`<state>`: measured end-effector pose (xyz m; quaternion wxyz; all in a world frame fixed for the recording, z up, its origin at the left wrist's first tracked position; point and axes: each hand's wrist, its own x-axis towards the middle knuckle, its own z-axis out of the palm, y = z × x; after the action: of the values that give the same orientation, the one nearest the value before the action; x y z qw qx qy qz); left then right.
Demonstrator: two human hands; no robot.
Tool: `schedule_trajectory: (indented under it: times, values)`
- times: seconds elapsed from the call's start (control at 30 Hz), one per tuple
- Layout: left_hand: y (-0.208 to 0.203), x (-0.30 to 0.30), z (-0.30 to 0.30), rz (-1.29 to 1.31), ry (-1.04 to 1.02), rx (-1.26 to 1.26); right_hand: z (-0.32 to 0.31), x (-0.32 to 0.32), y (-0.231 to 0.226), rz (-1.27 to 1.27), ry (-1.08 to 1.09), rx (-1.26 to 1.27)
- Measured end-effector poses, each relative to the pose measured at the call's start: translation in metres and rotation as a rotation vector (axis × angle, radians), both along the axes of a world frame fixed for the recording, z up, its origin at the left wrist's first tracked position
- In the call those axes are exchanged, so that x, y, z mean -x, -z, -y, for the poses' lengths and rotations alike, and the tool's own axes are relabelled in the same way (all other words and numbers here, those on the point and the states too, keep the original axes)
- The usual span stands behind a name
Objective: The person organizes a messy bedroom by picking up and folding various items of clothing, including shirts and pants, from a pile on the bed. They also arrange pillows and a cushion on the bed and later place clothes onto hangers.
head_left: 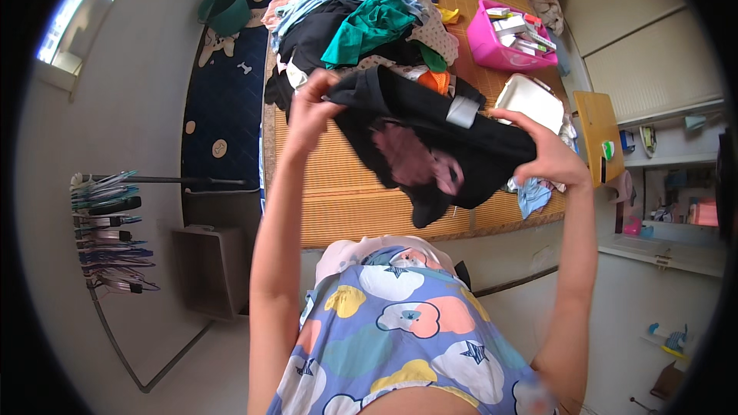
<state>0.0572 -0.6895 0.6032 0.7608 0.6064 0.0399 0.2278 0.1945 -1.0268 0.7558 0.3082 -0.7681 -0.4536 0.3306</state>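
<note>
Stretched between my two hands is a black garment (492, 150) with a dull pink patch and a white tag at its upper edge; its exact kind I cannot make out. My left hand (311, 111) is closed on the left end of that edge, slightly blurred. At the other end, my right hand (550, 152) grips the cloth between thumb and fingers. The garment hangs above the woven mat (338, 211). Just beyond it lies a heap of clothes (315, 34), with a green piece (369, 27) on top and an orange piece (435, 81) at its near side.
A pink basket (492, 50) of small boxes stands at the back right, with a white tray (530, 100) nearer. Light blue cloth (533, 198) lies by the mat's right edge. At left are a rack of hangers (115, 238), a grey bin (204, 269) and a green bucket (224, 11).
</note>
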Motion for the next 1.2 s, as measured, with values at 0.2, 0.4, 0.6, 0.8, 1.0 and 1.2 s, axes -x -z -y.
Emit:
schedule_trajectory:
  times: [0.2, 0.4, 0.6, 0.8, 1.0, 1.2]
  values:
    - [-0.113, 0.016, -0.023, -0.214, -0.425, -0.896, -0.045, -0.008, 0.007, 0.68, 0.271, -0.275]
    - [0.03, 0.111, 0.004, -0.384, -0.102, -0.858, -0.083, 0.073, 0.177, 0.474, 0.079, 0.303]
    - [0.082, 0.214, 0.044, -1.072, 0.208, 0.0, -0.025, 0.132, 0.274, -0.185, -0.023, 0.286]
    - [0.087, 0.198, 0.03, -0.8, -0.311, 0.338, -0.031, 0.096, 0.306, -0.326, 0.592, -0.136]
    - [0.091, 0.156, 0.072, -1.128, -0.042, 0.116, -0.007, 0.079, 0.373, -0.473, 0.618, -0.048]
    - [0.107, 0.125, 0.115, -0.941, -0.216, 0.265, 0.035, 0.049, 0.461, -0.246, 1.086, 0.215]
